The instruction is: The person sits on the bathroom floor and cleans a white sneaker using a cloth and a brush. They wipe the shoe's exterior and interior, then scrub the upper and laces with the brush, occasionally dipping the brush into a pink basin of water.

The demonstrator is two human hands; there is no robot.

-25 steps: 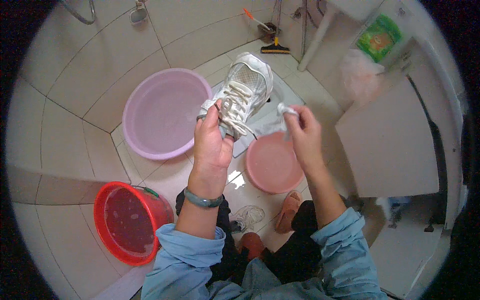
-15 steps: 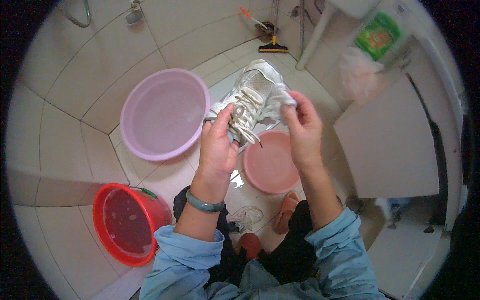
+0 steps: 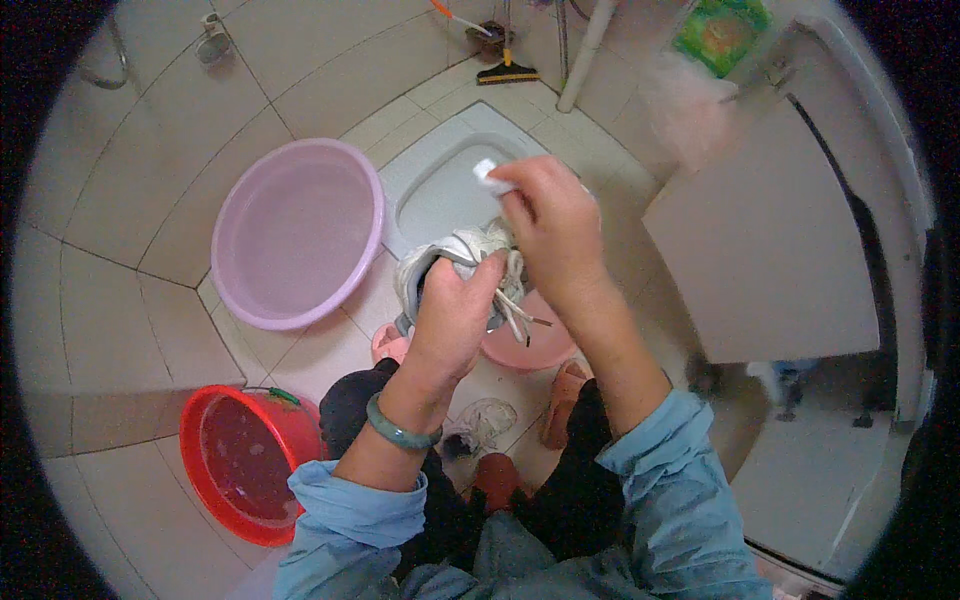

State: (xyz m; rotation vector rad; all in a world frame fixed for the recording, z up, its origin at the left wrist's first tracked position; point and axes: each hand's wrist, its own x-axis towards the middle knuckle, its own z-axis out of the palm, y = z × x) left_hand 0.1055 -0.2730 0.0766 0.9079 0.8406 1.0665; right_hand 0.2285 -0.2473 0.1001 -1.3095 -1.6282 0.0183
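My left hand (image 3: 455,315) is wrapped round a white lace-up sneaker (image 3: 465,243), with its thumb over the tongue and its fingers partly inside the opening. Loose laces (image 3: 518,318) with dark tips dangle from the shoe. Close above the sneaker, my right hand (image 3: 562,225) pinches a crumpled white cloth (image 3: 493,178), possibly tissue. That hand and forearm hide the toe end of the shoe. Below the sneaker, a pink basin (image 3: 530,352) is partly covered by my hands and laces. Another pale shoe (image 3: 490,420) lies on the floor between my feet.
A purple basin (image 3: 224,235) of cloudy water stands at the left, by a squat toilet (image 3: 425,140). Nearer is a red bucket (image 3: 303,432) holding liquid. A squeegee (image 3: 507,74) leans at the back wall. A pale cabinet door (image 3: 775,250) juts in at the right.
The sneaker has been drawn down and tilted, so its opening now faces me. My right hand has moved left and up with the white cloth, off the shoe's side. The view has shifted slightly.
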